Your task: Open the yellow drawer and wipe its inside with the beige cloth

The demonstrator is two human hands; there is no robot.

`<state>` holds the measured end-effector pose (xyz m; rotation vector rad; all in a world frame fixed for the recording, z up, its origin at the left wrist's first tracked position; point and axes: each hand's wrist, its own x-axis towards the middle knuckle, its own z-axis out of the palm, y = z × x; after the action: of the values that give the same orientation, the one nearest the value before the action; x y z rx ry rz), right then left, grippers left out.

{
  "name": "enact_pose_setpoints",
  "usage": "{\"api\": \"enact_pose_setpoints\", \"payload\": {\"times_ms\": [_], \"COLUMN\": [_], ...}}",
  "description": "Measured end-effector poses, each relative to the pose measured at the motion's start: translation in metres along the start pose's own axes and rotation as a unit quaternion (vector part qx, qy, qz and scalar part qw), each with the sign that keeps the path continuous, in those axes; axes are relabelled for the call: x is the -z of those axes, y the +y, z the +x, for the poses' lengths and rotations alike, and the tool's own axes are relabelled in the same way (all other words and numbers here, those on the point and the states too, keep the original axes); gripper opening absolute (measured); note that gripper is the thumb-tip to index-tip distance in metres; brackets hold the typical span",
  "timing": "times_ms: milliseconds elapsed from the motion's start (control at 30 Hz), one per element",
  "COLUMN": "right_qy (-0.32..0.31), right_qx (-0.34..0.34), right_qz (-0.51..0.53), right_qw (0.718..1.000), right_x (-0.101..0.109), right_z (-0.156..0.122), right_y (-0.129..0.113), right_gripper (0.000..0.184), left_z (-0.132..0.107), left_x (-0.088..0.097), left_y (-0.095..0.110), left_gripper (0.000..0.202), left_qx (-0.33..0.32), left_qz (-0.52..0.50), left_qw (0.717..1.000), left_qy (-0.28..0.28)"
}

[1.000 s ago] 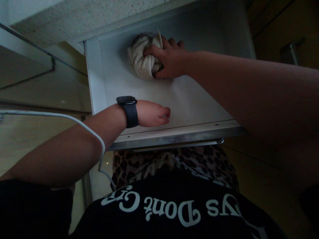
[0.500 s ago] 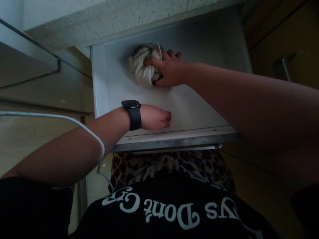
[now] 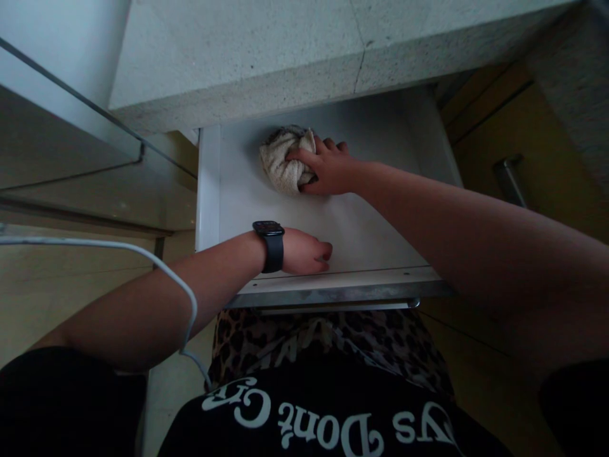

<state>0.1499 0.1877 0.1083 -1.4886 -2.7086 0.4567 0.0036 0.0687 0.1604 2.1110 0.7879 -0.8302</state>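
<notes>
A white drawer (image 3: 208, 190) stands pulled out under a speckled stone counter (image 3: 247, 57). At its back left lies a bunched beige cloth (image 3: 280, 162). My right hand (image 3: 330, 168) presses on the cloth's right side, fingers curled over it. With fingers curled in, my left hand (image 3: 304, 252) rests on the drawer floor just behind the front panel. A dark watch (image 3: 271, 244) sits on that wrist. I cannot make out anything in the left hand.
The drawer's metal front rail (image 3: 333, 293) is close to my body. A wooden cabinet door with a metal handle (image 3: 509, 178) is at the right. A white cable (image 3: 143, 260) loops over my left forearm. A glass panel (image 3: 71, 146) lies to the left.
The view has tilted up, so the counter shows more and the drawer sits lower in frame. My right hand and the cloth stay at the drawer's back left; the left hand keeps its place.
</notes>
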Motion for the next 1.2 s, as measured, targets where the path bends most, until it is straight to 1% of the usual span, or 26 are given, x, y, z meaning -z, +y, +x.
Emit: {"api": "enact_pose_setpoints", "payload": {"times_ms": [167,300,433,567,633,700,767,833,900,967,1067,1200], "right_qy": [0.005,0.014,0.007,0.009,0.007,-0.007,-0.031,-0.056,-0.075,-0.082,-0.079,-0.063], "right_qx": [0.006,0.013,0.006,0.006,0.015,0.035,0.075,0.131,0.180,0.209,0.221,0.200], "right_qz": [-0.007,0.000,0.006,0.007,0.003,0.001,0.000,-0.002,0.001,0.008,0.025,0.042], "right_qw": [1.000,1.000,1.000,1.000,1.000,0.999,0.997,0.990,0.981,0.974,0.972,0.977], "right_x": [-0.001,-0.002,-0.003,-0.004,-0.005,-0.005,-0.006,-0.007,-0.010,-0.013,-0.017,-0.018], "right_z": [0.000,-0.002,-0.002,-0.002,-0.004,-0.008,-0.013,-0.018,-0.022,-0.024,-0.021,-0.015], "right_y": [0.004,0.004,0.004,0.003,-0.002,-0.013,-0.028,-0.045,-0.057,-0.062,-0.055,-0.039], "right_gripper": [0.092,0.089,0.086,0.084,0.083,0.082,0.080,0.077,0.073,0.071,0.072,0.076], "left_z": [0.000,0.003,0.005,0.004,0.002,0.002,0.002,0.002,0.002,0.001,-0.002,-0.003], "left_x": [-0.003,-0.006,-0.006,-0.005,-0.004,-0.003,-0.003,-0.003,-0.003,-0.003,-0.003,-0.003], "left_y": [0.002,0.007,0.012,0.015,0.016,0.017,0.018,0.018,0.019,0.019,0.018,0.019], "left_gripper": [0.059,0.058,0.062,0.077,0.086,0.089,0.083,0.071,0.063,0.062,0.062,0.064], "left_qx": [-0.017,-0.071,-0.113,-0.129,-0.137,-0.154,-0.178,-0.193,-0.183,-0.159,-0.121,-0.088], "left_qz": [0.007,0.024,0.025,-0.036,-0.058,-0.058,-0.048,-0.033,-0.016,0.004,0.036,0.043], "left_qw": [1.000,0.997,0.993,0.991,0.988,0.985,0.981,0.977,0.979,0.984,0.991,0.995], "left_qy": [-0.014,-0.026,-0.005,0.024,0.031,0.041,0.061,0.079,0.082,0.075,0.052,0.014]}}
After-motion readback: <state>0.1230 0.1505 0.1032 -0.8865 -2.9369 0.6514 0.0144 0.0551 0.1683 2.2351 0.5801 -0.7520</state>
